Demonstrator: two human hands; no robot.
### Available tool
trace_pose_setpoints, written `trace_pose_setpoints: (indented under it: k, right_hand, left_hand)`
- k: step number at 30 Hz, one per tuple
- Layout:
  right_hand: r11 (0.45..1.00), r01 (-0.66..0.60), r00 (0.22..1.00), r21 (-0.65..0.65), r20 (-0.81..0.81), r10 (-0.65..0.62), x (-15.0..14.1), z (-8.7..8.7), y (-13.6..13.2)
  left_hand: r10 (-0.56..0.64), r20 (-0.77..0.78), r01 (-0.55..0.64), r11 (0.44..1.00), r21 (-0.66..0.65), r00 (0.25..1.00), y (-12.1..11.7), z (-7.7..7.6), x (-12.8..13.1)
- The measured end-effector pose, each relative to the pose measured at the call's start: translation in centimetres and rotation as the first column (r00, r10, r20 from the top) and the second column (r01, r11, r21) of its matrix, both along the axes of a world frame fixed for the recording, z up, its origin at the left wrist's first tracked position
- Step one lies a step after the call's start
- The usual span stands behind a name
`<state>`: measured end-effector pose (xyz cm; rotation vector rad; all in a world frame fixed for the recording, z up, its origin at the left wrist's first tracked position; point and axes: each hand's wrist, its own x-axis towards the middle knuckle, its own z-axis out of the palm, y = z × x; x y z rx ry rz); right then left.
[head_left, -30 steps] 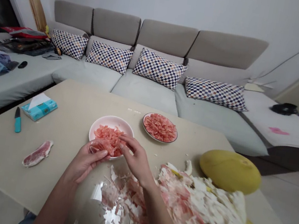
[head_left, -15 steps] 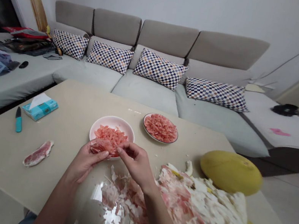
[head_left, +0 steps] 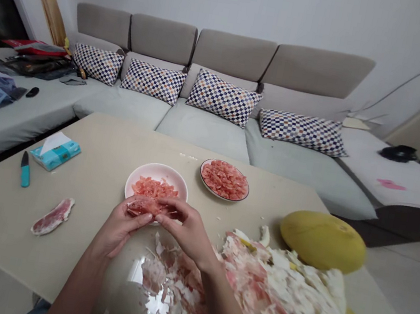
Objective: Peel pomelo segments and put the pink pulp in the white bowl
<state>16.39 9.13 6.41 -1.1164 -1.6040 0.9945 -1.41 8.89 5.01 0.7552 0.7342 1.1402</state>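
Observation:
A pink pomelo segment (head_left: 144,206) is held between my two hands over the near rim of a white bowl (head_left: 138,172). My left hand (head_left: 122,225) is closed around its left end, thumb on the near side. At its right end, the thumb and fingers of my right hand (head_left: 185,228) pinch the segment. Loose pink pulp (head_left: 155,187) lies in the bowl, partly hidden behind my hands. Beyond it to the right, a dark-rimmed plate (head_left: 202,175) bears a heap of pomelo pulp (head_left: 225,179).
Peels and membranes (head_left: 285,284) pile up on the right of the table (head_left: 116,135), beside a whole pomelo (head_left: 323,241). On the left lie an unpeeled segment (head_left: 53,217), a turquoise-handled knife (head_left: 25,170) and a tissue pack (head_left: 56,151). A sofa (head_left: 206,129) stands behind.
My right hand has shifted slightly left, bringing its fingers and thumb closer onto the pomelo segment. My left hand keeps its hold.

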Motion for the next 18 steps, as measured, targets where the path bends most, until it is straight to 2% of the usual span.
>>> trace_pose_setpoints:
  k: [5, 10, 15, 18]
  right_hand:
    - [1.0, 0.02, 0.998, -0.004, -0.064, -0.02, -0.29, -0.29, 0.14]
    - [0.996, 0.01, 0.985, -0.085, -0.17, -0.024, -0.25, 0.07, 0.17]
    - [0.992, 0.011, 0.982, -0.122, -0.188, -0.034, -0.41, 0.48, -0.13]
    - [0.981, -0.03, 0.973, -0.193, -0.229, -0.015, -0.44, 0.42, -0.06]
  left_hand:
    - [-0.016, -0.012, 0.016, 1.0, 0.0, 1.0, 0.0, -0.1, -0.06]
    - [-0.023, 0.053, 0.025, 0.998, -0.052, 0.998, 0.04, 0.04, -0.22]
    - [-0.011, 0.066, 0.016, 0.997, -0.073, 0.998, 0.1, -0.16, -0.25]
    - [-0.013, 0.074, 0.019, 0.996, -0.082, 0.997, 0.07, -0.28, -0.04]
